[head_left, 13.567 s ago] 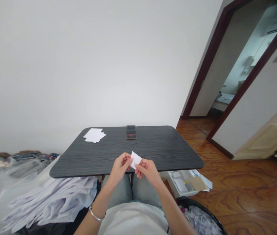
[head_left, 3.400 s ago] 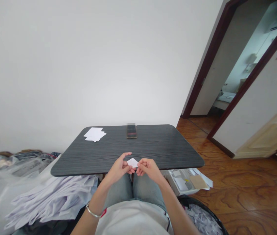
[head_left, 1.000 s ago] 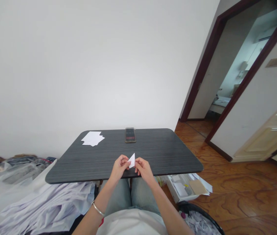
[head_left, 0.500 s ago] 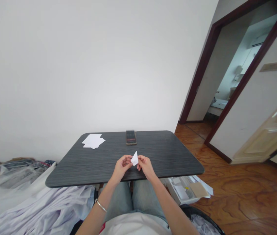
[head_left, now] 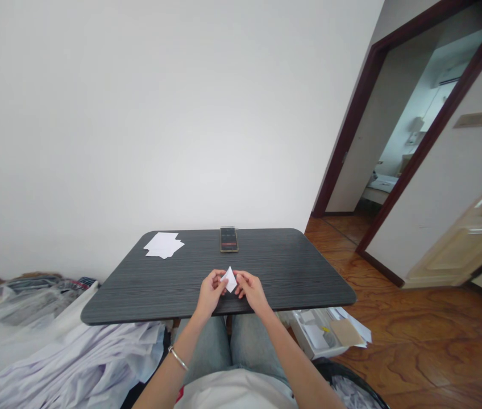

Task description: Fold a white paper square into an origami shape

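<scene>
Left hand: your left hand [head_left: 211, 293] pinches the paper's left edge, with a thin bangle [head_left: 177, 358] on your wrist.
Right hand: your right hand [head_left: 252, 292] pinches the paper's lower right edge.
Grip: both sets of fingertips press on the paper, and your two hands nearly meet around it (the exact finger placement is too small to make out).
Paper: you hold the small folded paper [head_left: 229, 280] between your hands, over the table's near edge, its point turned up and away from you.
Lap: your jeans [head_left: 210, 346] are just below your hands.
Sides: a heap of white sheeting [head_left: 74, 363] lies to your left; to your right, a bin of paper scraps [head_left: 345, 392] stands near a white tray [head_left: 315, 336].
Table: on the dark table [head_left: 292, 272], you have loose white sheets [head_left: 163, 245] at the far left and a phone [head_left: 229, 239] at the far edge.
Beyond: a cream door [head_left: 465, 241] stands open at your right.
</scene>
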{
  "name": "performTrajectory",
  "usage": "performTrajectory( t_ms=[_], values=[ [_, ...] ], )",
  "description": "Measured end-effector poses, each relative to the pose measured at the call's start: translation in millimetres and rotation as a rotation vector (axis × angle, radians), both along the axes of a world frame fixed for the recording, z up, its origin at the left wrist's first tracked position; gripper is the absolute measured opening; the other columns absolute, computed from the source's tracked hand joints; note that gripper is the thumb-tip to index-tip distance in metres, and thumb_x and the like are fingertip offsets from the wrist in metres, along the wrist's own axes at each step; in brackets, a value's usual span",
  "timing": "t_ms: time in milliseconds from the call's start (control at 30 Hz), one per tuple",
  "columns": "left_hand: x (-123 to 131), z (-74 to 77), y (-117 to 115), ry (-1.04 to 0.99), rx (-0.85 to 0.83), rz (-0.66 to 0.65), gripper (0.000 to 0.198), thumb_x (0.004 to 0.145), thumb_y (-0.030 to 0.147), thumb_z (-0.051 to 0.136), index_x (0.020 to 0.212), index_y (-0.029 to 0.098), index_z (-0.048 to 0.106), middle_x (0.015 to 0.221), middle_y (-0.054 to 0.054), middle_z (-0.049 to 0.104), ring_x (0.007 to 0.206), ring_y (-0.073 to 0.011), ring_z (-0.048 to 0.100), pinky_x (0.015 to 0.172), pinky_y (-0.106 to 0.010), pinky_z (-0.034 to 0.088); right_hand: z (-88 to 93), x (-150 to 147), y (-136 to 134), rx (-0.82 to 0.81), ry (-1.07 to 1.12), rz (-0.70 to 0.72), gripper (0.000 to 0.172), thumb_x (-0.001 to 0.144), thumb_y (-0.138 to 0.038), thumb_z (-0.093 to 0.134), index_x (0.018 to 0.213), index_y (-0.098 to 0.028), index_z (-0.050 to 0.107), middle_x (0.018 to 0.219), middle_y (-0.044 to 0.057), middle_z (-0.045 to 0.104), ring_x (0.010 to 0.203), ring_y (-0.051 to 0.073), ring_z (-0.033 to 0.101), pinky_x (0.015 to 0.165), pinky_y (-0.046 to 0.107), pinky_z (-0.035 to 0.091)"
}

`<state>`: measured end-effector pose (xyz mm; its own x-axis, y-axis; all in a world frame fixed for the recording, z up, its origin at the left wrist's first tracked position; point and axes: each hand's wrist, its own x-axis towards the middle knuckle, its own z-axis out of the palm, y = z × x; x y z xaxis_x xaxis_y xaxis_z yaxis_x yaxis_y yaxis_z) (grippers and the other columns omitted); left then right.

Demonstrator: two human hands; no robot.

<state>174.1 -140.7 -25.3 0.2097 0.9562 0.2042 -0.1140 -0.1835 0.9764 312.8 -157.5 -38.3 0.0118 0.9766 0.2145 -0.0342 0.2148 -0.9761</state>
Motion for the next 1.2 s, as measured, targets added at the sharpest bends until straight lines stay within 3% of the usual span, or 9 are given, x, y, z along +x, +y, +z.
performTrajectory(
  t_ms=[167,567,800,967,1200],
  values=[
    [-0.2,-1.6,0.3,0.006,0.005,0.024,0.032,0.070,0.028,0.059,0.097,0.012,0.053,0.055,0.007,0.046,0.044,-0.0068,0.046,0.045,-0.018,0.037,2.6,-1.9,-3.2,0.026,-0.042,0.035,0.043,0.066,-0.024,0.062,0.109,-0.020,0.054,0.083,0.001,0.056,0.057,0.010,0.055,0.040,0.018,0.043],
    [-1.3,-1.4,0.1,0.040,0.009,-0.022,0.033,0.069,0.030,0.061,0.096,0.012,0.056,0.058,0.004,0.050,0.046,-0.0079,0.048,0.047,-0.020,0.038,4.0,-2.3,-5.6,0.035,-0.064,-0.021,0.029,0.074,-0.030,0.053,0.100,-0.017,0.057,0.069,0.000,0.058,0.056,0.012,0.056,0.039,0.019,0.043],
    [-0.7,6.0,-5.0,0.081,0.005,-0.097,0.024,0.068,0.035,0.062,0.079,0.013,0.060,0.058,0.001,0.055,0.049,-0.0090,0.048,0.048,-0.020,0.038,1.8,-0.1,-3.4,0.021,-0.029,-0.067,0.021,0.075,-0.036,0.053,0.074,-0.016,0.057,0.057,0.000,0.059,0.046,0.011,0.054,0.038,0.019,0.040],
    [-0.8,8.2,-5.6,0.080,0.011,-0.075,0.031,0.070,0.041,0.059,0.057,0.015,0.051,0.049,0.003,0.050,0.047,-0.0085,0.044,0.047,-0.019,0.034,5.0,-0.2,-6.7,0.019,-0.046,0.004,0.025,0.076,-0.039,0.053,0.067,-0.017,0.056,0.053,-0.001,0.058,0.044,0.011,0.054,0.039,0.019,0.039],
    [-4.3,8.3,-7.2,0.065,-0.010,-0.128,0.030,0.070,0.040,0.060,0.059,0.015,0.049,0.050,0.004,0.050,0.047,-0.0079,0.042,0.046,-0.019,0.030,8.9,1.5,-10.0,-0.001,-0.023,0.172,0.029,0.076,-0.043,0.053,0.066,-0.016,0.056,0.052,-0.002,0.059,0.045,0.011,0.055,0.043,0.019,0.040]
  ],
)
